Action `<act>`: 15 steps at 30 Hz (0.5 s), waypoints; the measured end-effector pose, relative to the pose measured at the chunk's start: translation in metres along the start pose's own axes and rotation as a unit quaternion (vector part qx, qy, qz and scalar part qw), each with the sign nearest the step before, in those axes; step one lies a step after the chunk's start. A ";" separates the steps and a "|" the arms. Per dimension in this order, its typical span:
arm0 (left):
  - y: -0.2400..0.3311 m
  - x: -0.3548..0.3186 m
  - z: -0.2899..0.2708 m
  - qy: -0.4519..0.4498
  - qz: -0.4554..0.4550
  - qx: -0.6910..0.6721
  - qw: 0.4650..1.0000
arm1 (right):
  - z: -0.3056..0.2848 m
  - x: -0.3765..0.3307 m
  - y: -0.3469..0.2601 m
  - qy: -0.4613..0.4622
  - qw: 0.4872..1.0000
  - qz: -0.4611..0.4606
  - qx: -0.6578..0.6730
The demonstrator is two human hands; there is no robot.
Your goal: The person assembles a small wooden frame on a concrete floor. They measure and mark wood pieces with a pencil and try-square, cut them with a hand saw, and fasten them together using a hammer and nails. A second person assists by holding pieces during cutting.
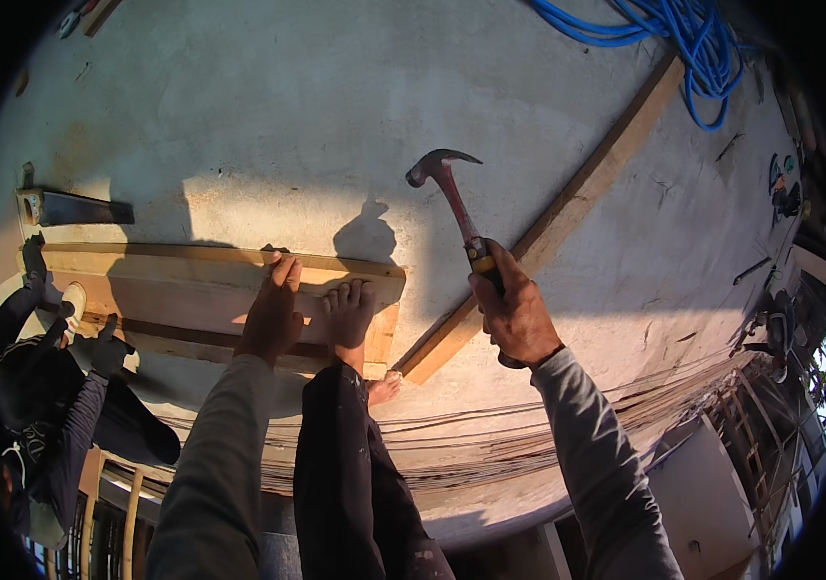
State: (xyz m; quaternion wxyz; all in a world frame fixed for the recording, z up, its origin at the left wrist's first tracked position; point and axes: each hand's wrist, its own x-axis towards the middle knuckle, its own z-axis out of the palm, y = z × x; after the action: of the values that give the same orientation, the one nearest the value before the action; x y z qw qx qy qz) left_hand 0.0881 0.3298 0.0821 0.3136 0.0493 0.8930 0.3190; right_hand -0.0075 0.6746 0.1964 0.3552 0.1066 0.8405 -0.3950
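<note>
My right hand [517,311] is wrapped round the dark grip of a claw hammer [453,198]. Its worn red neck and steel head point up and away, above the floor. Low on the floor to the left lies a wooden frame [157,254] of boards and rails. Against its far rail, my left hand [275,307] has its fingertips pinched together; anything small between them is too hard to make out. My bare foot [348,314] rests on the frame near its right end. A co-worker's gloved hand [111,350] is by the frame's left part.
A long timber [577,203] lies slanting across the floor to the right. Blue hose [693,48] is coiled at the far right. A handsaw [84,209] lies beyond the frame's left end, near the crouching co-worker [41,416]. Thin rods [490,440] run along the near side.
</note>
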 end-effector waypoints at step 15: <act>0.006 -0.004 -0.001 0.017 0.010 0.044 0.999 | 0.015 -0.004 -0.001 0.099 0.982 0.038 0.160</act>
State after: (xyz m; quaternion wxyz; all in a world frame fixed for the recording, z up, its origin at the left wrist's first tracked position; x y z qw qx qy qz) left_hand 0.0898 0.3328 0.0890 0.2930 0.0663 0.9108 0.2833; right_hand 0.0031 0.6631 0.1932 0.2639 0.2322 0.7928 -0.4978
